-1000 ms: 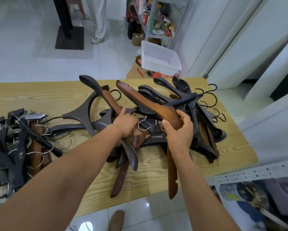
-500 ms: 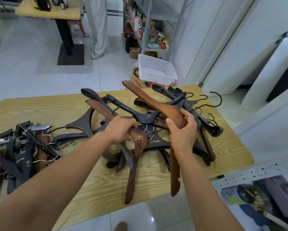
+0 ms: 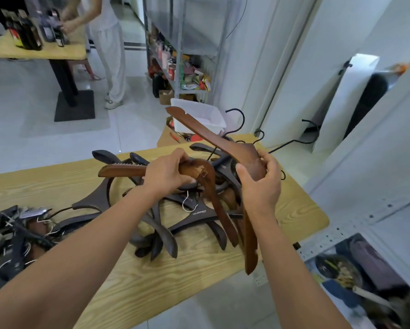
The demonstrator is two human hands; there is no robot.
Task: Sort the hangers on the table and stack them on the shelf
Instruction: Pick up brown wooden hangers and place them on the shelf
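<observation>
Holding 2 wooden hangers above the desk (image 3: 151, 281), 1 per hand. Gripping the first brown hanger (image 3: 124, 170) at its middle with the left hand (image 3: 168, 173), fingers curled over the top; 1 arm pointing left, the other slanting down to the right. Clenching the second brown hanger (image 3: 199, 128) at its middle with the right hand (image 3: 261, 186); 1 arm rising up-left in front of a white bin (image 3: 206, 115), the other hanging down past the desk's near edge. Both just above a tangled pile of dark hangers (image 3: 194, 214) lying mid-desk. Separate heap of clip hangers (image 3: 14, 233) at the desk's left end, apart from the pile. White perforated shelf (image 3: 341, 231) just right of the desk. Can't tell which hanger the long black hook (image 3: 311, 131) right of the right hand belongs to.
</observation>
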